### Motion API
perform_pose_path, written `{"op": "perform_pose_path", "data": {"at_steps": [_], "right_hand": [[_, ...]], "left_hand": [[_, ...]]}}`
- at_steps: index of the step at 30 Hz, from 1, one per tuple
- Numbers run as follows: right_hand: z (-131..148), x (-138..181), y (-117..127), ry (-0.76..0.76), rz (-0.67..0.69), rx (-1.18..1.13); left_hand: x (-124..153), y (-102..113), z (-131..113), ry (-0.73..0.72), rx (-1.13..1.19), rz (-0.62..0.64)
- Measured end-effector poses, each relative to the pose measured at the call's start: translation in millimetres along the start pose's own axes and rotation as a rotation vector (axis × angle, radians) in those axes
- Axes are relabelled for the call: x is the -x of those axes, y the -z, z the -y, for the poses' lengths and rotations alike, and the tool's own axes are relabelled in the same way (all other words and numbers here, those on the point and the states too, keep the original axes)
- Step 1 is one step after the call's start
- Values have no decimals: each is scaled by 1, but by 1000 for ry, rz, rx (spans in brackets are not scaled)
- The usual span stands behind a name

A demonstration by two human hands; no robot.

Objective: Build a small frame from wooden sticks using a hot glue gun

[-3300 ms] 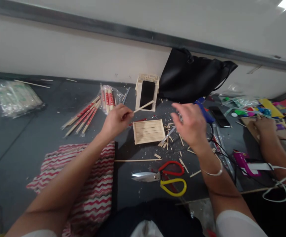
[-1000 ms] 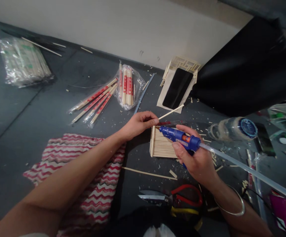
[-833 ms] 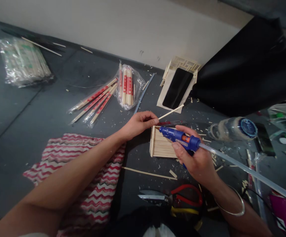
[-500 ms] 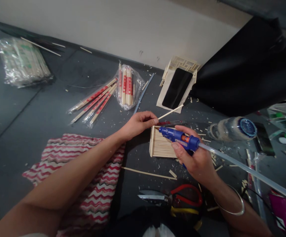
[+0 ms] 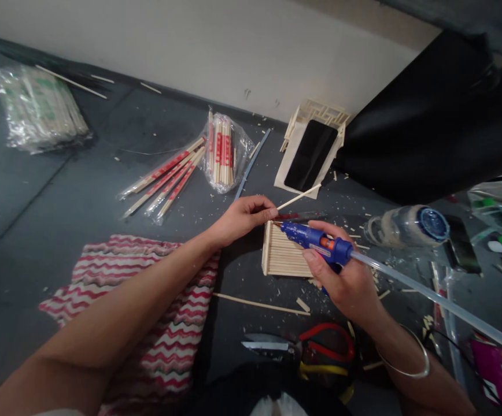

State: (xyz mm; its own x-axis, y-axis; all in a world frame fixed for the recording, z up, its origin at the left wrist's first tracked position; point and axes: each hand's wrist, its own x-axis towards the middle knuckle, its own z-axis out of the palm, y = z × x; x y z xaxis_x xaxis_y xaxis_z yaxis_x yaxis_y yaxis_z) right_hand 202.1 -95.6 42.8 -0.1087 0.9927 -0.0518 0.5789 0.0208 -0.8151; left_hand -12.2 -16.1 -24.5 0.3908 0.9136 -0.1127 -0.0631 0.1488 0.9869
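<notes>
My left hand pinches a thin wooden stick, which points up and to the right from the fingertips. Just below those fingers lies a small panel of wooden sticks set side by side, with an upright edge at its left. A blue hot glue gun is gripped in my right hand, its nozzle at the panel's upper left corner, close to my left fingertips. From the gun's back runs a long clear glue stick. The gun and my right hand cover the panel's right part.
Scissors with red and yellow handles lie near me, below a loose stick. Wrapped chopsticks and a striped cloth are left. Behind are a phone and black sheet; a jar lies right.
The glue gun and my right hand have shifted very slightly right, the nozzle drawing back a little along the panel's top edge. My left hand and its stick have stayed nearly still.
</notes>
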Motion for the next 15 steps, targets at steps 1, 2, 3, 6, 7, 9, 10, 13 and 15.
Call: {"op": "perform_pose_path", "data": {"at_steps": [1, 2, 3, 6, 7, 9, 10, 13, 15], "right_hand": [[0, 0, 0, -1, 2, 2], [0, 0, 0, -2, 3, 4], [0, 0, 1, -4, 2, 8], [2, 1, 2, -2, -16, 24], [2, 1, 2, 1, -20, 29], [3, 2, 3, 8, -23, 36], [3, 2, 3, 10, -22, 39], [1, 4, 3, 18, -33, 55], [-1, 5, 3, 31, -56, 60]], "left_hand": [[0, 0, 0, 2, 1, 1], [0, 0, 0, 5, 3, 1], [0, 0, 0, 7, 4, 1], [0, 0, 0, 6, 7, 5], [0, 0, 0, 2, 5, 6], [0, 0, 0, -5, -3, 7], [0, 0, 1, -6, -7, 6], [-1, 0, 2, -1, -11, 3], [-1, 0, 2, -2, -15, 4]]}}
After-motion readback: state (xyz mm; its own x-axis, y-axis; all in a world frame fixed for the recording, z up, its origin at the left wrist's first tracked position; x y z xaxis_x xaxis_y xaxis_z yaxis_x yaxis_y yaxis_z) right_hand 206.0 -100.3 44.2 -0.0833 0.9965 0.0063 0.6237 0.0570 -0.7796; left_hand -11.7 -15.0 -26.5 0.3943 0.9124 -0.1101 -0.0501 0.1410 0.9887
